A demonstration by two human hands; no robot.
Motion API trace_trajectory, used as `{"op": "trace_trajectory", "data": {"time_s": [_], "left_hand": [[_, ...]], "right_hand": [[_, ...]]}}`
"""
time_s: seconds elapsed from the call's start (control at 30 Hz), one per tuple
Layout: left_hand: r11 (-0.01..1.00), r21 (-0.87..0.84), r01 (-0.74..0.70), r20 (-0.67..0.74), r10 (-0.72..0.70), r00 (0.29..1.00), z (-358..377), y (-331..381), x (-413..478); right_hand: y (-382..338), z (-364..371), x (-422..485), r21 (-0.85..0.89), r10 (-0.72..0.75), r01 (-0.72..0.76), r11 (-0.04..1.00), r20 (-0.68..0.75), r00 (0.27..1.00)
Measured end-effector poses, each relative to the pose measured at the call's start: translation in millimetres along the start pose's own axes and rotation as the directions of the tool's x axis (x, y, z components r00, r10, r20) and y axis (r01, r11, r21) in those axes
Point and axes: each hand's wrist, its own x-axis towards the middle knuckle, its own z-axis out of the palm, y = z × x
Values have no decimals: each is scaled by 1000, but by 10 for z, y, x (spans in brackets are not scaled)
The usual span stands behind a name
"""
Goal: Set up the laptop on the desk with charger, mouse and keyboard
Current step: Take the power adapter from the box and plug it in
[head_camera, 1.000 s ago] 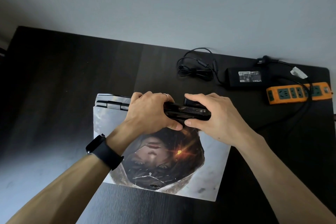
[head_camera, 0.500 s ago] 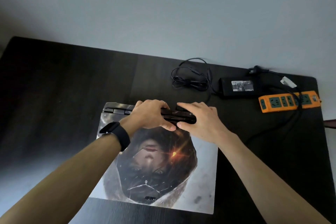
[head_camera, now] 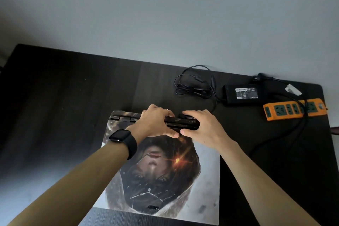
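Note:
A closed laptop with a printed face picture on its lid lies flat on the dark desk. My left hand, with a ring and a black watch, grips the laptop's far hinge edge. My right hand grips the same edge just to the right, thumb on the lid. The black charger brick lies beyond at the back right, its thin cable coiled to its left. No mouse or keyboard is in view.
An orange power strip lies at the desk's right back corner, with a black cord trailing forward along the right side. A grey wall stands behind the desk. The desk's left half is bare dark wood.
Both hands keep their grip on the laptop's far edge. The laptop and hands sit slightly farther from me in the picture, and the camera has tilted up a little.

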Motion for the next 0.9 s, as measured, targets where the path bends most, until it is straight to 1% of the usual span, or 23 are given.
{"op": "trace_trajectory", "data": {"time_s": [0.17,0.27,0.33,0.4,0.47,0.53,0.6,0.63,0.7,0.77,0.9], "left_hand": [[992,125,-18,-49,24,999,-9,15,-13],[972,236,-9,9,7,1000,-44,73,-11],[970,241,34,-2,-35,999,60,102,-75],[973,203,109,-88,-93,992,308,98,-210],[973,125,193,-206,-165,965,583,78,-378],[971,48,236,-283,-214,935,772,66,-490],[967,56,248,-329,-217,919,856,65,-500],[965,82,250,-348,-208,914,860,68,-474],[961,136,240,-368,-176,913,822,74,-405],[960,177,216,-366,-140,920,771,55,-347],[960,194,201,-346,-125,930,668,-38,-273]], "right_hand": [[19,60,-32,9,21,-21,1000,-39,999],[52,150,-101,-86,6,-20,996,-164,987],[110,240,-240,-127,53,-90,988,-274,960],[194,355,-486,-62,185,-224,973,-372,910],[261,510,-775,85,330,-326,942,-423,844],[232,710,-1023,212,425,-368,905,-453,784],[138,886,-1182,293,499,-405,866,-468,729],[100,935,-1216,304,526,-430,850,-474,706],[74,959,-1207,328,564,-459,825,-464,683],[58,949,-1166,374,582,-449,812,-447,680],[-56,1006,-1096,421,604,-440,793,-445,661]]}}
